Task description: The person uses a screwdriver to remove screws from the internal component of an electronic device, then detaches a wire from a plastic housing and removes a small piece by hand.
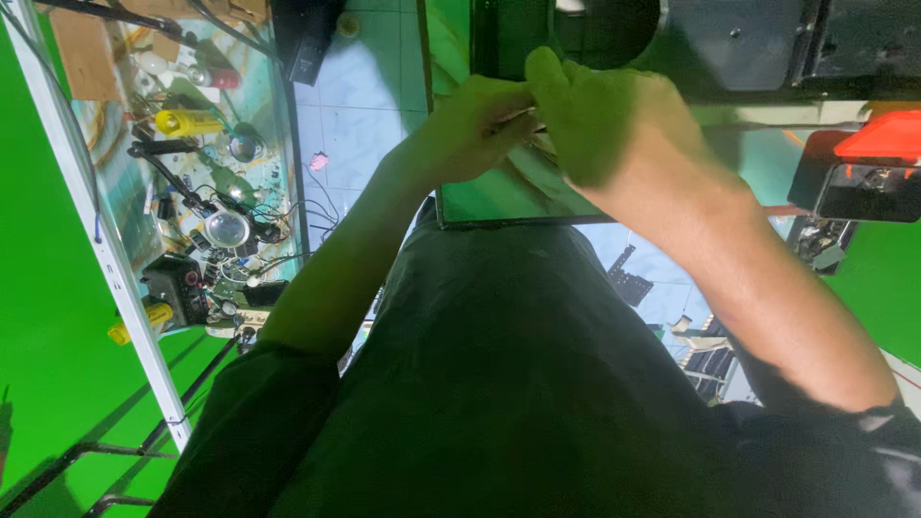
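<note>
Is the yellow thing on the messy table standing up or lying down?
Lying down. The yellow tool rests flat on its side on the table, among wires and small parts.

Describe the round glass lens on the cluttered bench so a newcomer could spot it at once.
Start at the cluttered bench on the left, bordered by a white rail. Midway down, among black wires, lies the lens: the one large, pale, shiny dome there.

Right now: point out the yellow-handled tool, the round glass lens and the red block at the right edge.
yellow-handled tool (187,122), head view, middle of its handle.
round glass lens (227,228), head view, centre of the glass.
red block (883,137), head view, its top face.
</note>
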